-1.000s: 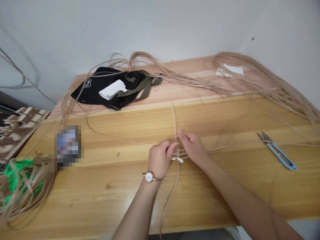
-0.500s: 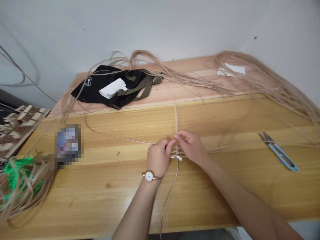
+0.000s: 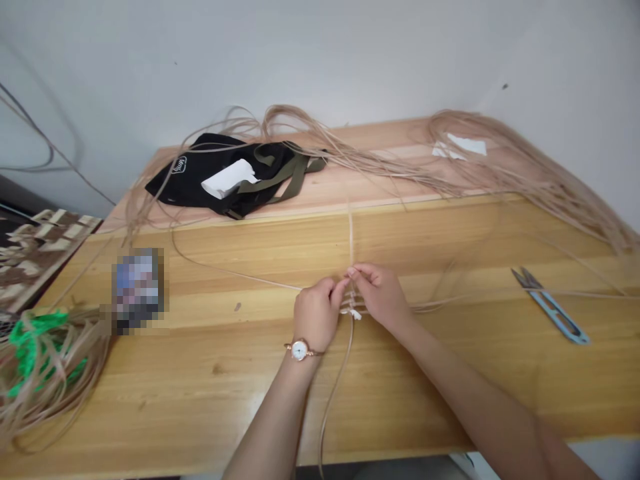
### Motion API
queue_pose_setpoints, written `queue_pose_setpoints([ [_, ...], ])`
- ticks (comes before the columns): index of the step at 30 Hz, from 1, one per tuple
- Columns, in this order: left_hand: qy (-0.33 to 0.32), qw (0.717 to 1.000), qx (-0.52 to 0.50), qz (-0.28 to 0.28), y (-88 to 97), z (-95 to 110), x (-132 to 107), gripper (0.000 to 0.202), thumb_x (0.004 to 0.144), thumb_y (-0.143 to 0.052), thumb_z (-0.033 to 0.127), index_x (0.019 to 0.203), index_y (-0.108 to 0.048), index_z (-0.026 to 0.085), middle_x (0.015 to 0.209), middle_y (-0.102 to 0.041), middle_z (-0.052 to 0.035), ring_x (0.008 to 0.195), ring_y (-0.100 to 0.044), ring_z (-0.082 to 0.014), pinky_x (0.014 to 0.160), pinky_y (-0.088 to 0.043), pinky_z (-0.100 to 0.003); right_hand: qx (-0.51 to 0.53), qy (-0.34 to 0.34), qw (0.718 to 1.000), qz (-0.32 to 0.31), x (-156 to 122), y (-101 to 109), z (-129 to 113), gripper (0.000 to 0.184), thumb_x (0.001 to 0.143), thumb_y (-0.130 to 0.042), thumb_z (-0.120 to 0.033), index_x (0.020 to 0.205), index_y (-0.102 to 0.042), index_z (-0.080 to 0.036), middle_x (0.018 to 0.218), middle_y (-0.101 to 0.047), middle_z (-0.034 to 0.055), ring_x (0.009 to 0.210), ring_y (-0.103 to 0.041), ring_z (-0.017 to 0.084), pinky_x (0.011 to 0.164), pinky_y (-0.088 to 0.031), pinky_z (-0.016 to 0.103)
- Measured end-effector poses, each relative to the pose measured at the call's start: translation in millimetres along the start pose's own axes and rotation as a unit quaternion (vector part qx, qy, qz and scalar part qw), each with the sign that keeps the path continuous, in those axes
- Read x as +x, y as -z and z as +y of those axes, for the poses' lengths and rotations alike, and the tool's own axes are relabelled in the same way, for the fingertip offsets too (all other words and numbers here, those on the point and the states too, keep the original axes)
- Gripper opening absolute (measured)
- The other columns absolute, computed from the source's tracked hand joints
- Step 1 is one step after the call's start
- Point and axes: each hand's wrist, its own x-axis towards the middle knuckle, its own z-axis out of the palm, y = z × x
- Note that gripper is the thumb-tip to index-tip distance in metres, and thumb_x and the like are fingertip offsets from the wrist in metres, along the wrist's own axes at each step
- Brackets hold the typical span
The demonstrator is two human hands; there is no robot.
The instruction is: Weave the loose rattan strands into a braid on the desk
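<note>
Thin tan cane strands (image 3: 351, 233) cross one another between my hands near the middle of the wooden table. My left hand (image 3: 318, 309), with a watch on its wrist, pinches a strand between thumb and forefinger. Right beside it, my right hand (image 3: 378, 291) is closed in a pinch on the cane at almost the same spot. Below the fingertips lies a small woven crossing (image 3: 352, 303) of strands with a white scrap (image 3: 355, 314) at its lower side. One loose strand (image 3: 334, 387) runs from there to the front edge. My fingers partly hide the crossing.
Blue-handled thread snips (image 3: 553, 309) lie at the right. A black bag (image 3: 193, 179) and long cane bundles (image 3: 320, 127) fill the back. Cane coils with green ties (image 3: 40, 327) and a blurred-out object (image 3: 137, 290) sit left, beside a woven brown-and-cream piece (image 3: 45, 247).
The view has shifted slightly. Both hands stay pinched at the same place on the cane, with only a tiny shift of the right fingertips to the left.
</note>
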Motion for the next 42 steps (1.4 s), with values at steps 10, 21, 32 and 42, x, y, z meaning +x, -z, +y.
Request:
queue_pose_setpoints([
  [10,-0.019,1.000,0.017,0.000,-3.6,0,-2,0.040,0.083,-0.035,0.041,0.055,-0.051,0.018,0.048,-0.055,-0.0010,0.044,-0.043,-0.0105,0.047,-0.024,-0.022,-0.006,0.002,0.998,-0.067,-1,12,-6,0.027,0.075,-0.041,-0.032,0.057,-0.048,-0.013,0.049,-0.037,-0.0035,0.049,-0.036,0.007,0.046,-0.027,0.018],
  [21,-0.004,1.000,0.030,-0.009,-2.6,1,-1,0.039,0.085,-0.032,0.039,0.064,-0.057,0.018,0.059,-0.063,-0.0053,0.052,-0.054,-0.0134,0.049,-0.028,-0.022,-0.043,0.043,0.991,-0.117,-1,12,-1,0.025,0.082,-0.034,-0.033,0.072,-0.048,-0.015,0.062,-0.049,-0.0012,0.060,-0.045,0.010,0.057,-0.035,0.021],
  [32,-0.013,0.996,0.085,-0.006,0.5,-1,-2,0.038,0.084,-0.034,0.039,0.060,-0.056,0.018,0.056,-0.063,-0.0054,0.050,-0.055,-0.0147,0.048,-0.024,-0.025,-0.060,0.024,0.994,-0.085,-4,7,0,0.023,0.079,-0.038,-0.031,0.066,-0.047,-0.015,0.053,-0.044,-0.0035,0.050,-0.041,0.008,0.047,-0.029,0.018],
  [42,-0.033,0.997,0.073,-0.017,1.9,-2,-1,0.039,0.083,-0.036,0.039,0.058,-0.057,0.019,0.055,-0.062,-0.0044,0.048,-0.052,-0.0136,0.048,-0.024,-0.024,-0.128,0.039,0.984,-0.119,0,15,-5,0.027,0.080,-0.036,-0.032,0.067,-0.052,-0.015,0.055,-0.048,-0.0020,0.052,-0.042,0.009,0.049,-0.029,0.019],
])
